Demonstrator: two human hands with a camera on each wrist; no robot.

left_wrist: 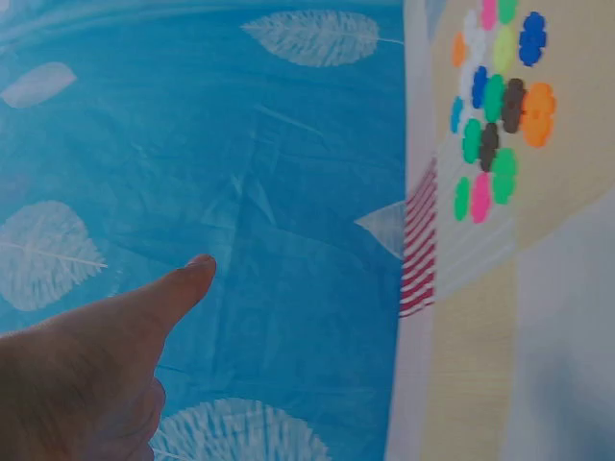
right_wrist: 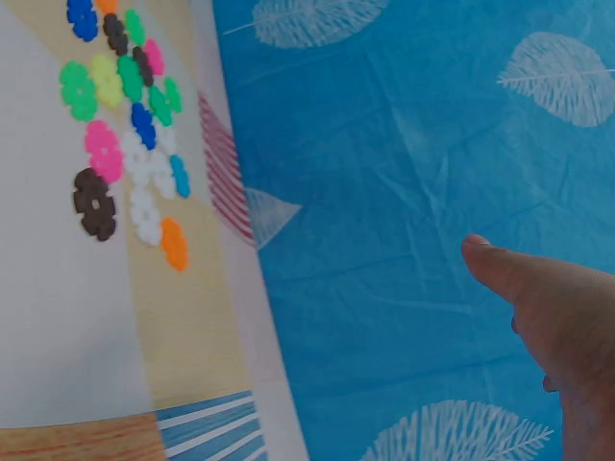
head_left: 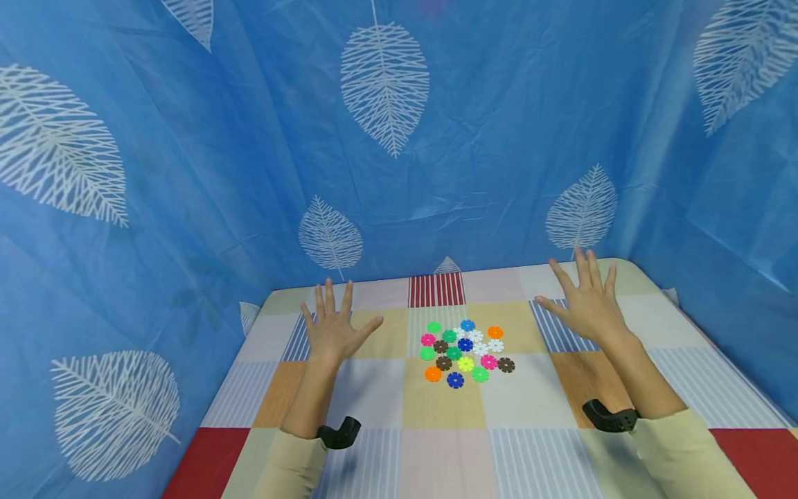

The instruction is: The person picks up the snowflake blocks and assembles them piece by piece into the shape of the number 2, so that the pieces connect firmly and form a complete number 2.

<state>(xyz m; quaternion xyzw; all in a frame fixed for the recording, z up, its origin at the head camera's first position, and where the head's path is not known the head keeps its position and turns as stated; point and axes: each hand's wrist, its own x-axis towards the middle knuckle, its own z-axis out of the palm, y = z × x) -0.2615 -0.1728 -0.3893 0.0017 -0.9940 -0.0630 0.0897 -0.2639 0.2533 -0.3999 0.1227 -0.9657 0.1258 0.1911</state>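
Both hands are held up over the table with fingers spread and nothing in them. My left hand (head_left: pixel 332 334) is to the left of a group of small notched plastic discs, its thumb pointing toward them. On the other side, my right hand (head_left: pixel 589 305) is raised farther back, thumb also turned inward. The discs lie flat between the hands in many colours, among them a yellow disc (head_left: pixel 465 364), an orange disc (head_left: pixel 433 374), a dark blue disc (head_left: pixel 455 380), a brown disc (head_left: pixel 506 364) and a pink disc (right_wrist: pixel 104 151). Each wrist view shows mainly the thumb side of its hand.
A patchwork-patterned cloth (head_left: pixel 442 457) covers the table. Blue sheeting (head_left: pixel 461 208) with white leaf prints hangs behind the far edge and along both sides. A black wrist strap (head_left: pixel 339 433) is on the left wrist, and another black strap (head_left: pixel 611 417) on the right.
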